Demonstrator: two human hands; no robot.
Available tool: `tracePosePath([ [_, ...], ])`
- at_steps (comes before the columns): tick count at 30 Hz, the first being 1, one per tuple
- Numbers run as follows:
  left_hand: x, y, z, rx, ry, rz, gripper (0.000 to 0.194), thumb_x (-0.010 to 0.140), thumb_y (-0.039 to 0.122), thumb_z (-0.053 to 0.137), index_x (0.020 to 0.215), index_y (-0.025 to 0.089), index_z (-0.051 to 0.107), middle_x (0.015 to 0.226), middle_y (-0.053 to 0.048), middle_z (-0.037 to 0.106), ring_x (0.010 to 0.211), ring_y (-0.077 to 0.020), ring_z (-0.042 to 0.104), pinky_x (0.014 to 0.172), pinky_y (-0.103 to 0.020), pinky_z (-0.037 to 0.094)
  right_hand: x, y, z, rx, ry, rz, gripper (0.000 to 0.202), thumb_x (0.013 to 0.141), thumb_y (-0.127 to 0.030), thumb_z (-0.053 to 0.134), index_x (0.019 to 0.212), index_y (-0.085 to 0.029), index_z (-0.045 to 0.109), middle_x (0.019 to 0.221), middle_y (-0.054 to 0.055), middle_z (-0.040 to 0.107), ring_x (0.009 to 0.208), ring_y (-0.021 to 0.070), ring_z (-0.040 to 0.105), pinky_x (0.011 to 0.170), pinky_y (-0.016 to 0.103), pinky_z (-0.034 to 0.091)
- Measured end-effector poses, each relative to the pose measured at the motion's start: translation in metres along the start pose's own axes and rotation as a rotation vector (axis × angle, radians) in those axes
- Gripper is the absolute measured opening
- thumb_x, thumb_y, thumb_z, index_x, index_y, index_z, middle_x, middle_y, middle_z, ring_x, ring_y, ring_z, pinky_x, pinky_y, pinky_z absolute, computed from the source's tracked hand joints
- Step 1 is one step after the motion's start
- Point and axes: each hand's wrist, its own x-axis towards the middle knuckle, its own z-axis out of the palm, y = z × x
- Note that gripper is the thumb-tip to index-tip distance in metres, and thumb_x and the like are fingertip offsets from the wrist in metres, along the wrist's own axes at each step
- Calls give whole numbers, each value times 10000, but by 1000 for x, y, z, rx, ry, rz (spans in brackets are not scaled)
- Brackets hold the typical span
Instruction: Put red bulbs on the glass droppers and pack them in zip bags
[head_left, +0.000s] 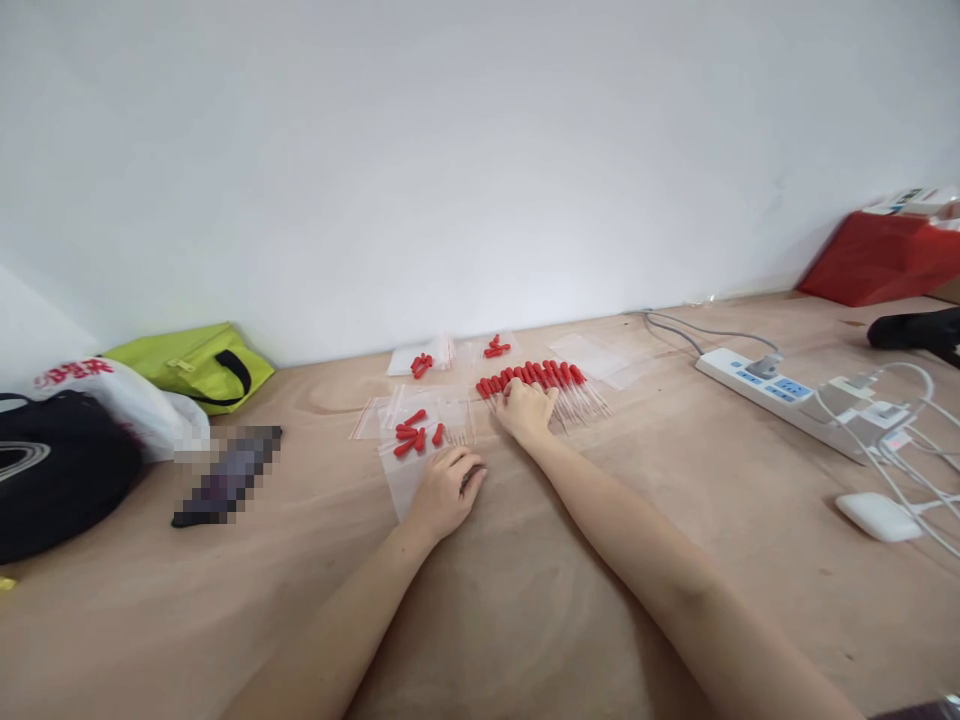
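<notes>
Thin pale sticks with red bulb-shaped heads (pixel 566 375), like droppers, lie side by side in a slanting row. My right hand (pixel 526 408) rests over the left part of this row, its fingers curled down among them; what lies under the fingertips is hidden. Lower and to the left, my left hand (pixel 446 490) lies on the table with fingers loosely bent and the thumb apart, nothing visible in it. Just beyond it, loose red bulbs (pixel 406 433) lie on clear plastic zip bags (pixel 397 480). Short thin sticks (pixel 459 437) show beside its fingers.
Farther back lie two more small groups of red bulbs (pixel 423 365) on plastic bags. A power strip (pixel 780 400) with cables and a white charger (pixel 877 517) occupy the right. At left are a lime-green pouch (pixel 187 362), a white plastic bag (pixel 135 405) and a black bag (pixel 67 470).
</notes>
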Motion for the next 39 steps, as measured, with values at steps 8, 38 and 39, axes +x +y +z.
tracePosePath([
  [8, 8, -22, -15, 400, 248, -396, 193, 800, 342, 491, 828, 196, 613, 819, -70, 602, 844, -253, 517, 703, -358, 299, -22, -19, -7, 14, -90, -183, 232, 761, -353, 448, 772, -184, 607, 765, 72, 641, 827, 214, 525, 783, 382, 202],
  [38, 2, 18, -10, 155, 12, -40, 208, 722, 298, 550, 906, 220, 609, 895, -58, 589, 871, -230, 504, 830, -425, 263, -62, 74, -51, 74, -137, -530, 199, 763, -385, 535, 814, -200, 586, 840, 38, 562, 849, 178, 449, 729, 302, 254],
  [39, 3, 19, -8, 145, 9, -32, 214, 729, 325, 554, 908, 226, 615, 905, -59, 589, 881, -232, 503, 827, -423, 263, -61, 72, -49, 75, -148, -516, 199, 761, -391, 540, 791, -200, 586, 834, 34, 558, 845, 176, 450, 730, 305, 253],
])
